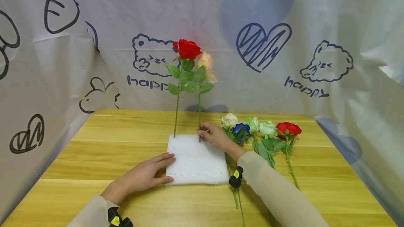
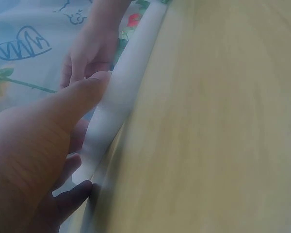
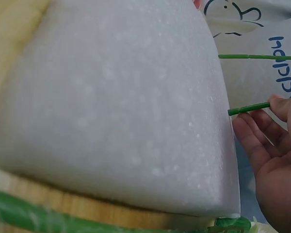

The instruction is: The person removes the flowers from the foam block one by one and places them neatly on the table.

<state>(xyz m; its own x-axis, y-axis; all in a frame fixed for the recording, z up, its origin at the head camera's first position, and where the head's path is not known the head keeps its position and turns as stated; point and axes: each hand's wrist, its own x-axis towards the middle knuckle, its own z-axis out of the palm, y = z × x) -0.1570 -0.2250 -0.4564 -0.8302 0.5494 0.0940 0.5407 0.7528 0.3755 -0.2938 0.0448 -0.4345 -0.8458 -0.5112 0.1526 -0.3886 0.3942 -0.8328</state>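
Note:
A white foam block lies on the table. My left hand rests along its left side, fingers fairly straight, the fingertips and thumb touching the edge. Between thumb and fingers my right hand pinches the green stem of a peach rose, held upright over the block's far edge. In the right wrist view the lower end of that stem meets the foam; whether it has gone in, I cannot tell. Left of it, a red rose stands upright at the block's far left corner, with no hand on it.
To the right lie several artificial flowers: a white rose, a blue rose, pale green roses and another red rose. Their stems run toward the near edge, partly under my right arm. A drawn-on white curtain hangs behind the wooden table.

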